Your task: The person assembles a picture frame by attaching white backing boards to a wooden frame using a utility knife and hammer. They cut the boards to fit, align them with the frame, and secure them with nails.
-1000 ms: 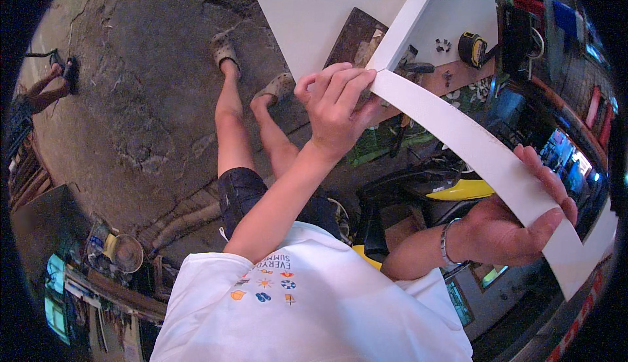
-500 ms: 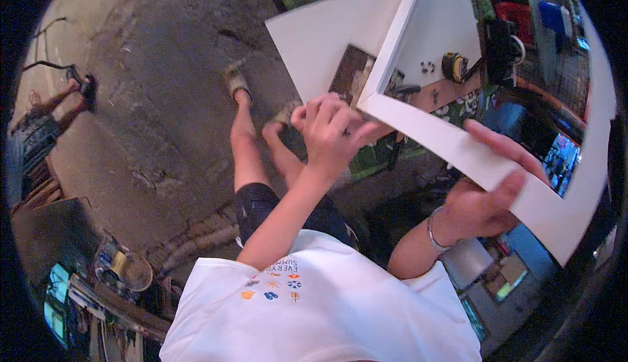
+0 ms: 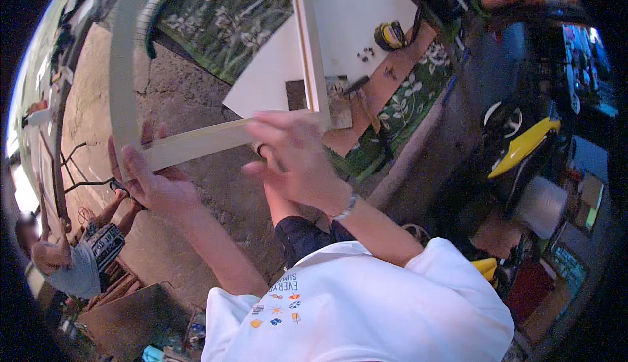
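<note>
While the white frame [image 3: 209,143] is held up before the person, its near rail slants, right end farther from the body; far end cut off by the view's upper edge. Left hand [image 3: 162,185]: grasping the near left corner, thumb across the face, fingers partly hidden behind. Right hand [image 3: 297,159]: blurred; fingers over the rail by the near right corner, thumb apart. Cannot tell whether it grips or merely touches. Bracelet [image 3: 345,207] on right wrist.

Seen beyond and partly through the frame: white board [image 3: 350,25], overlapping green floral cloth [image 3: 229,12]. On the board, a black-and-yellow tape measure [image 3: 390,36]; just beside it, a few small dark pieces [image 3: 365,54]. Brown strip [image 3: 373,97] along the board's right side, with more cloth past it.

Under the hands, cracked concrete floor [image 3: 219,195]. Person's own white shirt [image 3: 366,309] at bottom. Well apart, at left, another person [image 3: 73,267] in grey top and patterned shorts. Far right: glossy yellow panel [image 3: 523,148].
</note>
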`<state>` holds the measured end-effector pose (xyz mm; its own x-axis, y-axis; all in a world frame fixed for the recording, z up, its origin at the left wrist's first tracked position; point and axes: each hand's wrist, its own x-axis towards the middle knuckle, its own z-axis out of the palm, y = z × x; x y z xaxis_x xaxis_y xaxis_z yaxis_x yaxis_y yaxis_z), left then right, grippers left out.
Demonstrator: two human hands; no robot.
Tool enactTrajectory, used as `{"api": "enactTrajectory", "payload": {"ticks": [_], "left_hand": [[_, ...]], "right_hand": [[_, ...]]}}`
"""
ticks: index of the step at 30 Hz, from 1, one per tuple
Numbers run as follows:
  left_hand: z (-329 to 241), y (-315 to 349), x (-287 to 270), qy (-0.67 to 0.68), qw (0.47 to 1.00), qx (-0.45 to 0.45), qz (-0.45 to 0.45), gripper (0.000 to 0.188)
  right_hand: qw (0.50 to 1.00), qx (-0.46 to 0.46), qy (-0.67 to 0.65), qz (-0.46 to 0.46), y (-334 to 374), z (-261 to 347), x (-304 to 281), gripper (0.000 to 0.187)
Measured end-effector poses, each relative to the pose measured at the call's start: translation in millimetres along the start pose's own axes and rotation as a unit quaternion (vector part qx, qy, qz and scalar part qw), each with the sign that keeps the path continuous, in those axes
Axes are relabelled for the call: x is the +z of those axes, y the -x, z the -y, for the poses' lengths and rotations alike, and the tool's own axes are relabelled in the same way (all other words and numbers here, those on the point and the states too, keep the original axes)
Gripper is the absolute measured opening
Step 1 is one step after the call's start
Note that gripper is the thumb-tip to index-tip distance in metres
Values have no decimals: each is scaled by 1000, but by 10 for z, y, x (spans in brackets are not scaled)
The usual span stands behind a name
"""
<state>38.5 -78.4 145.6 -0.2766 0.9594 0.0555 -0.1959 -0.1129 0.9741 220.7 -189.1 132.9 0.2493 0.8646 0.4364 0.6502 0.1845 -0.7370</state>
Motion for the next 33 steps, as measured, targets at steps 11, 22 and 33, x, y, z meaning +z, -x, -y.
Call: {"api": "enactTrajectory", "payload": {"ticks": [11, 22, 33], "left_hand": [[1581, 75, -1074, 227, 950, -213, -1, 56], [1697, -21, -1176, 187, 949, -252, 19, 69], [1261, 307, -697, -293, 934, 169, -116, 33]], "right_hand": [[918, 281, 276, 38, 1268, -1325, -943, 34], [923, 48, 376, 72, 463, -2063, -1384, 25], [965, 150, 211, 44, 418, -1886, -1334, 15]]}}
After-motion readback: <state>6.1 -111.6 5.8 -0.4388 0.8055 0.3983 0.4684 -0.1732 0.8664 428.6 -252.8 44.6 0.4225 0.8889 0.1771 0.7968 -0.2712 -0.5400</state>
